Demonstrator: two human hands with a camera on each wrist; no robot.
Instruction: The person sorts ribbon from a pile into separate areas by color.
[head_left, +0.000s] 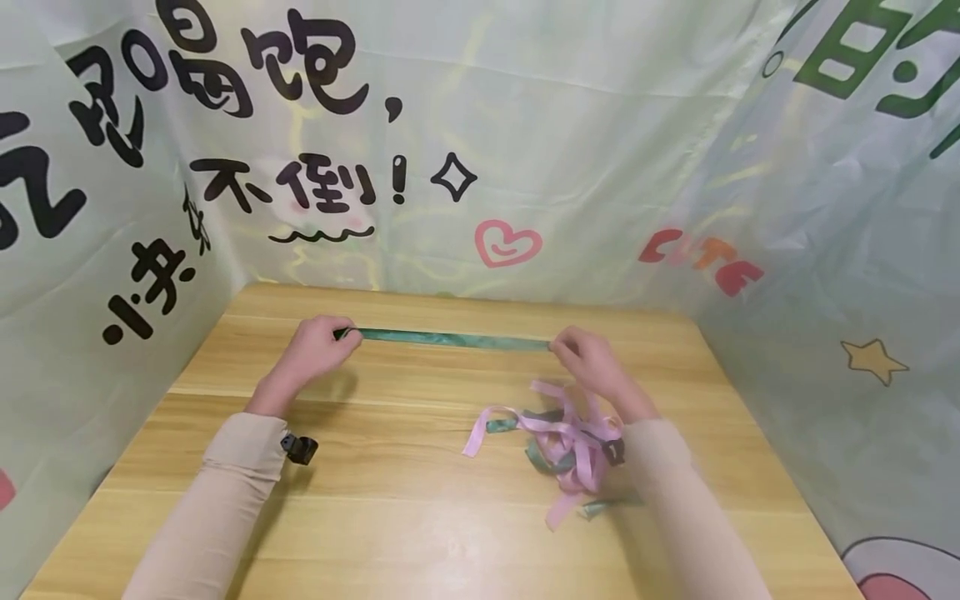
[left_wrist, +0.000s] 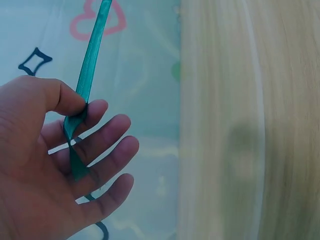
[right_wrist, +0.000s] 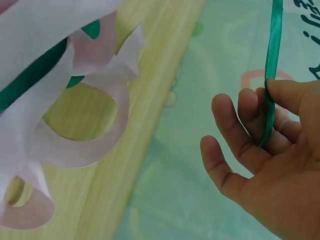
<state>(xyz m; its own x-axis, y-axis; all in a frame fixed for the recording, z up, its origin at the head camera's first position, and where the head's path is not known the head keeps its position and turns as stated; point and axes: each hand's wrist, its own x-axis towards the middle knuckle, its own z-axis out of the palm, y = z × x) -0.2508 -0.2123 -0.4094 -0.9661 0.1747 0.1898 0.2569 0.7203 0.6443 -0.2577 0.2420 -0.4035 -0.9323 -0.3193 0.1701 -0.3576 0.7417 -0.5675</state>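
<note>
A green ribbon (head_left: 453, 339) is stretched taut between my two hands above the wooden table (head_left: 390, 517). My left hand (head_left: 318, 346) pinches its left end between thumb and forefinger, and the ribbon (left_wrist: 89, 70) runs away from the fingers (left_wrist: 97, 132) in the left wrist view. My right hand (head_left: 588, 358) pinches the right end, the ribbon (right_wrist: 272, 60) passing under the thumb, the other fingers (right_wrist: 235, 137) loosely spread.
A loose tangle of pink ribbons (head_left: 570, 446) and green ribbons (right_wrist: 30, 77) lies on the table under my right forearm. Printed pale green sheets (head_left: 525, 150) wall in the table at the back and both sides.
</note>
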